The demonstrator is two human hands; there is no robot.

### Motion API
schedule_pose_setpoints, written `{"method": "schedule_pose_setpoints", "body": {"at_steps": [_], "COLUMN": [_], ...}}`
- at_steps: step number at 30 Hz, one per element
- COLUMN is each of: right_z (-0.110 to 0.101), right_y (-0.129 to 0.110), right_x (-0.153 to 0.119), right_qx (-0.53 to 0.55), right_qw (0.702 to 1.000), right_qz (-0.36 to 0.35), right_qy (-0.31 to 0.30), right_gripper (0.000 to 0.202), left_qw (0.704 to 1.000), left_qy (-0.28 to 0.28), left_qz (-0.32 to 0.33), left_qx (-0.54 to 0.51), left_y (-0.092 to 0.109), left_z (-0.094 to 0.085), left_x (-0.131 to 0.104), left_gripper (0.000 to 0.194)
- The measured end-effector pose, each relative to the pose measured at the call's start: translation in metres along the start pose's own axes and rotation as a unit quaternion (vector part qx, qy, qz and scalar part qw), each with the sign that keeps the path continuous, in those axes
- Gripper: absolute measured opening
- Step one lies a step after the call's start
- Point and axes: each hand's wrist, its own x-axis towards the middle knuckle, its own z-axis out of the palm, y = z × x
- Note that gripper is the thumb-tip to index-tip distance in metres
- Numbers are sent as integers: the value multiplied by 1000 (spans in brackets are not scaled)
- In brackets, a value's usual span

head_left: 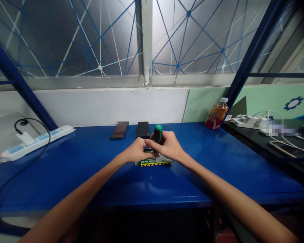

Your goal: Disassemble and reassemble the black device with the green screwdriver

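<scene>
My right hand is wrapped round a screwdriver with a green and black handle. The screwdriver stands nearly upright, its tip hidden behind my fingers. Below it a green circuit board with a yellow toothed front edge lies on the blue table, partly covered by both hands. Close against the right hand, my left hand curls in over the board. Its thumb points right and its fingers are bent; what lies between them, if anything, cannot be made out.
Behind the hands lie a black box and a dark phone-like slab. A white power strip with a black cable is at the left. A drink bottle stands back right, beside a black surface with cables.
</scene>
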Motion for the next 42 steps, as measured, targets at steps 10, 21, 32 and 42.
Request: {"method": "schedule_pose_setpoints", "body": {"at_steps": [10,21,32,42], "right_z": [-3,-5,-3,-2], "right_y": [-4,-6,-5,-5], "right_x": [0,0,-1,0], "right_qx": [7,10,14,2], "right_qw": [1000,999,1000,1000], "right_qz": [17,29,25,21], "right_qy": [2,-9,-1,-1], "right_gripper": [33,31,35,32], "left_qw": [1000,1000,999,1000], "left_qy": [-1,-8,2,14], "left_qz": [10,-17,-34,12], "left_qx": [28,0,-24,14], "left_y": [1,-3,-1,-5], "left_z": [2,1,2,5], "left_x": [-1,-1,-1,0], "left_gripper": [21,20,21,24]}}
